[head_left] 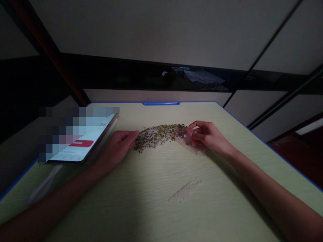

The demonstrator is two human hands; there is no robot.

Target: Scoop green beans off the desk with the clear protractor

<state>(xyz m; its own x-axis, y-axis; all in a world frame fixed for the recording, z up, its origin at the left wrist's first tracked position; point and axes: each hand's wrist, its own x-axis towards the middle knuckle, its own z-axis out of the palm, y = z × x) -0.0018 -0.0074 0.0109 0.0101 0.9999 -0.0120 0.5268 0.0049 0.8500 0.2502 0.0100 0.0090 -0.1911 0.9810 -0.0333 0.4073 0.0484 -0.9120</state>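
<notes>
On the pale green table point(121, 205) lies a curved heap of small green and whitish grains point(161, 135); their exact kind is too small to tell. My left hand point(122, 143) is closed at the heap's left end, thumb pressed to the curled fingers. What it pinches, if anything, is hidden. At the right end my right hand point(205, 136) pinches a thin clear plastic bag point(194, 148) with red marks on it. The bag lies crumpled under the fingers, against the grains. Nearer to me is a thin pale streak of fine bits point(185, 191).
A tablet-like device with a lit screen point(87, 143) stands tilted at the left, beside my left forearm. A whitish strap or cord point(46, 185) lies in front of it. The table has a blue edge and a blue handle point(161, 103) at the far side. Cabinet panels point(156, 33) rise behind.
</notes>
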